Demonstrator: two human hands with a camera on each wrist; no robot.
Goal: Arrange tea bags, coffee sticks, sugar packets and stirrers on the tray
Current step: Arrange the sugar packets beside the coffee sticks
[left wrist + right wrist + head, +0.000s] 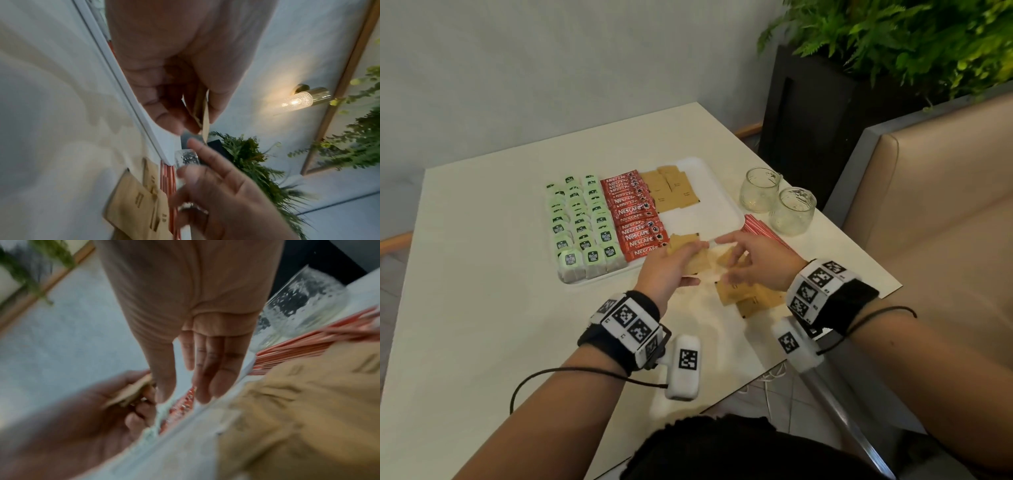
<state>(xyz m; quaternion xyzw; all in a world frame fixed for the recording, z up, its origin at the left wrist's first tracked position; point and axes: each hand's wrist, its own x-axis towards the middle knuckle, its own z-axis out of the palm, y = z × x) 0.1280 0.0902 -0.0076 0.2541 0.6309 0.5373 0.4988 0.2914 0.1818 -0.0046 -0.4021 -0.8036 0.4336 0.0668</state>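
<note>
We hold a small stack of brown sugar packets point(688, 251) in our left hand point(671, 265), thumb and curled fingers pinching it by its edges just above the near rim of the white tray point(722, 205). Our right hand point(748, 257) hovers just beside it with fingers straight and relaxed, holding nothing that we can make out, its fingertips close to the stack. On the tray the green tea bags point(582, 222) fill the left side in rows, the red coffee sticks point(635, 214) lie next to them, and a first group of sugar packets point(671, 188) sits at the far middle; the right part of the tray is bare. More loose packets point(746, 296) lie on the bench point(482, 308) under our right wrist, and the red-striped stirrers point(763, 229) rest on the bench between the tray and two glass jars point(777, 202). We judge these packets to be light, thin and somewhat floppy paper, apt to fan out or slide off one another, so they are best taken flat by the long edges, a few at a time, with a gentle pinch. Squeezing hard would crumple them, and a loose hold could let the bottom ones slip onto the bench.
</note>
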